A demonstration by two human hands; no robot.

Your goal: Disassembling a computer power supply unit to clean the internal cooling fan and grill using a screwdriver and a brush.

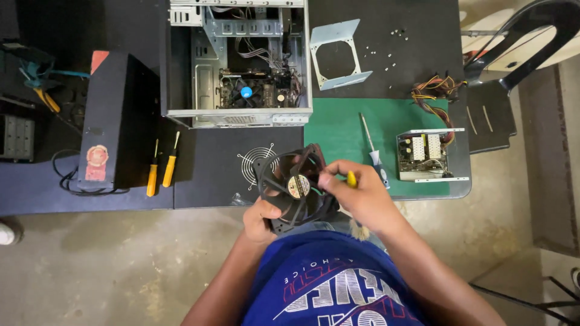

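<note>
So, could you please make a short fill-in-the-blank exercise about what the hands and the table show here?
1. The left hand holds a black square cooling ____ against the person's body.
2. The right hand grips a tool with a ____ handle tip.
3. Two yellow-handled screwdrivers lie beside the tall black ____ on the table.
4. The opened grey metal power supply box rests on the ____ mat.

Missing words: fan; yellow; panel; green

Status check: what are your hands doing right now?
Left hand grips black fan from below. Right hand holds yellow-handled tool at fan. Wire grille lies behind, apart.
</note>
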